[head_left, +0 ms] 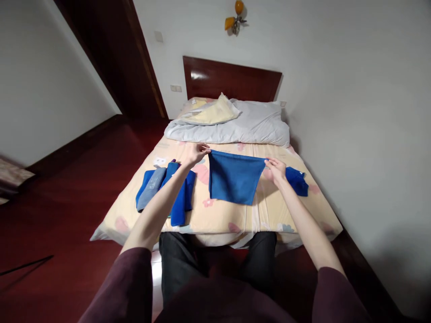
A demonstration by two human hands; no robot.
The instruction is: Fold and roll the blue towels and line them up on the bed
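Note:
A blue cloth [234, 177] hangs stretched between my two hands above the bed. My left hand [199, 153] pinches its upper left corner, and my right hand [275, 168] pinches the upper right one. On the bed to the left lie several folded or rolled cloths, among them a grey-blue one [152, 188] and a bright blue one [178, 204]. Another bright blue cloth [296, 181] lies crumpled beyond my right hand, near the bed's right side.
The bed [215, 220] has a cream patterned sheet. A grey-white quilt [259, 123] and a pale yellow cloth [215, 113] lie before the dark headboard [232, 80]. A wall stands along the right; dark red floor [77, 179] is at left.

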